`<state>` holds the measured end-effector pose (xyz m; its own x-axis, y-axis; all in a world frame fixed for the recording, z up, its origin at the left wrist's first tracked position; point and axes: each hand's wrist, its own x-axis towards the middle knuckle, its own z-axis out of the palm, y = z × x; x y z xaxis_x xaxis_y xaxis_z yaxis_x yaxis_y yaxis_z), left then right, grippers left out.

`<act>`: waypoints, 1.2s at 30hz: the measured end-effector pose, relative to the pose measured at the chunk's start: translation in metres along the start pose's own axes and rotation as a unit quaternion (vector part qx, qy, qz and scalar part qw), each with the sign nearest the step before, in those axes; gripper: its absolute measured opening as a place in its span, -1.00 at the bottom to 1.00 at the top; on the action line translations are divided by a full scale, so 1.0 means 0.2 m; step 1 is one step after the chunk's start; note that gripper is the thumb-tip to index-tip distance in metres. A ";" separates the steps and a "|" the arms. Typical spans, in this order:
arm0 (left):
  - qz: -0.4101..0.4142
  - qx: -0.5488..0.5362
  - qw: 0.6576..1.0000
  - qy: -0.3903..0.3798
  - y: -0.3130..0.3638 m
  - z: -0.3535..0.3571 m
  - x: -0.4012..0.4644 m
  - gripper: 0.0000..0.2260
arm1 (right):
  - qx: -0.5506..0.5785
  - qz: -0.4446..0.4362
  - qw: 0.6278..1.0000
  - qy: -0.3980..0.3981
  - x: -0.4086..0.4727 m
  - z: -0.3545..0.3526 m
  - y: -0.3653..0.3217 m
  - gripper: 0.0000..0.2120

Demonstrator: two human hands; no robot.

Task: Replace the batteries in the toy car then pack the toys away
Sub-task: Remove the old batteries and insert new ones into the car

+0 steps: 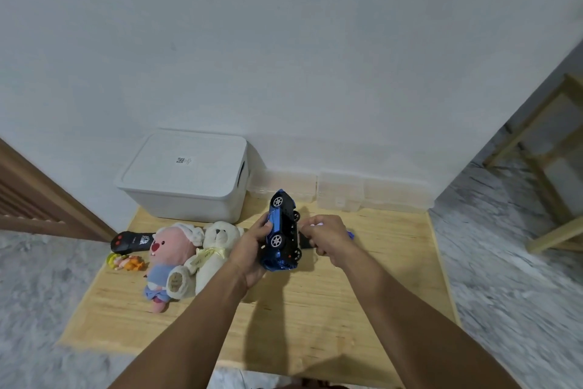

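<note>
A person works at a low wooden table (362,300) set against a pale wall, both bare forearms reaching in from the near edge. Well to the left of the fingers lie a black remote control (131,241) and a small orange-and-yellow figure (126,262); nearer in, a pink plush toy (167,257) and a cream teddy bear (214,251) lie side by side, the bear just beside the left wrist. Beyond them, against the wall, stands a white lidded storage box (186,172).

The left hand (252,250) grips the blue toy car (282,231) from its left side, fingers curled around the body and a thumb pressed on the blue bodywork between the two visible wheels. The car is lifted off the table and rolled onto its side, dark underside facing right toward the other hand; its long axis runs away from the person, one end aimed at the wall and tipped slightly upward, the other end low by the palm.

The right hand (328,235), just right of the car, is closed in a loose fist with fingers drawn together at the chassis; a small purple-tipped object shows at its far side, though what the fingers pinch cannot be made out. A dark flat piece sits between the fist and the car. Further right, behind the fingers, clear plastic containers (372,191) line the wall
</note>
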<state>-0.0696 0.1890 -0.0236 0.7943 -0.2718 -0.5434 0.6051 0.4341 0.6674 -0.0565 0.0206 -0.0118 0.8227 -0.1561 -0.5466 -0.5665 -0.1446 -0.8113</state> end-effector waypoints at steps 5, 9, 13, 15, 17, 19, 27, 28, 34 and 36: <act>0.033 0.154 0.979 0.126 -0.01 0.01 -0.03 -0.62 | 0.012 0.012 0.999 0.027 -0.01 -0.01 0.03 -0.95; 0.115 0.308 0.931 0.159 -0.06 0.04 -0.04 -0.54 | 0.008 0.032 0.999 0.039 -0.01 -0.01 0.08 -0.94; 0.167 0.479 0.843 0.178 -0.12 0.05 -0.02 -0.55 | 0.010 0.052 0.998 0.035 -0.03 -0.03 0.16 -0.92; 0.153 0.568 0.789 0.176 -0.15 0.04 -0.01 -0.50 | 0.019 0.059 0.997 0.034 -0.04 -0.04 0.18 -0.89; 0.130 0.665 0.716 0.170 -0.19 0.04 -0.01 -0.46 | 0.027 0.067 0.996 0.047 -0.04 -0.05 0.21 -0.85; 0.117 0.728 0.657 0.159 -0.23 0.04 -0.02 -0.45 | 0.031 0.079 0.994 0.068 -0.04 -0.06 0.23 -0.84; 0.113 0.806 0.563 0.146 -0.34 0.03 -0.04 -0.51 | 0.051 0.095 0.988 0.107 -0.10 -0.13 0.31 -0.83; 0.116 0.805 0.564 0.142 -0.34 0.03 -0.05 -0.50 | 0.051 0.096 0.988 0.111 -0.11 -0.14 0.33 -0.83; 0.130 0.804 0.567 0.127 -0.34 0.03 -0.07 -0.37 | 0.095 0.130 0.979 0.124 -0.21 -0.16 0.36 -0.81; 0.137 0.799 0.571 0.132 -0.34 0.04 -0.08 -0.34 | 0.128 0.135 0.973 0.136 -0.23 -0.16 0.34 -0.84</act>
<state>-0.1227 0.1567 -0.0551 0.9627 -0.1518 -0.2238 -0.0953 -0.9649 0.2447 -0.1354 -0.0135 -0.0348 0.5825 -0.4135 -0.6998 -0.7014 0.1794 -0.6898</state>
